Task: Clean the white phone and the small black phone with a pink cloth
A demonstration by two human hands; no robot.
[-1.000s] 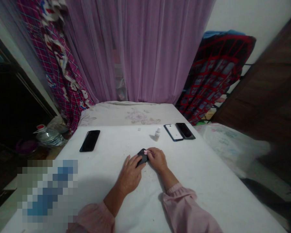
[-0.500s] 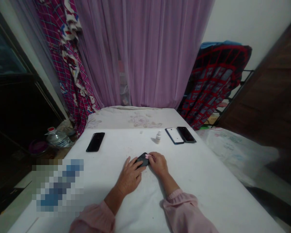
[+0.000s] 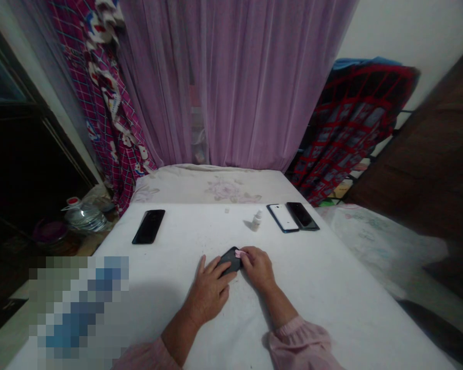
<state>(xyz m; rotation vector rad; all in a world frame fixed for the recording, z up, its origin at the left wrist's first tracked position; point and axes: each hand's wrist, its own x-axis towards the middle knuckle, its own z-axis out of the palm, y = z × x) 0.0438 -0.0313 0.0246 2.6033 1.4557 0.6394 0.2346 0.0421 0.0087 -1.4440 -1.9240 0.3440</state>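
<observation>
In the head view, which I watch from far away, I see two hands at work on a white cloth (image 3: pixel 324 288). The left hand (image 3: pixel 208 294) has its fingers spread, and some of them lie on top of a dark flat thing (image 3: pixel 231 261) shaped like a phone. That thing is on the cloth, between the two hands. I see the right hand (image 3: pixel 258 269) pinching a little pink bit (image 3: pixel 238 253) with its fingertips, right on the far end of the dark thing. Past the hands I see a tiny bottle (image 3: pixel 256 221) standing up. To the right of it are a white phone (image 3: pixel 283 217) and a dark phone (image 3: pixel 303 215), side by side. Off to the left, well apart from them, I see a black phone (image 3: pixel 149 227) lying flat
</observation>
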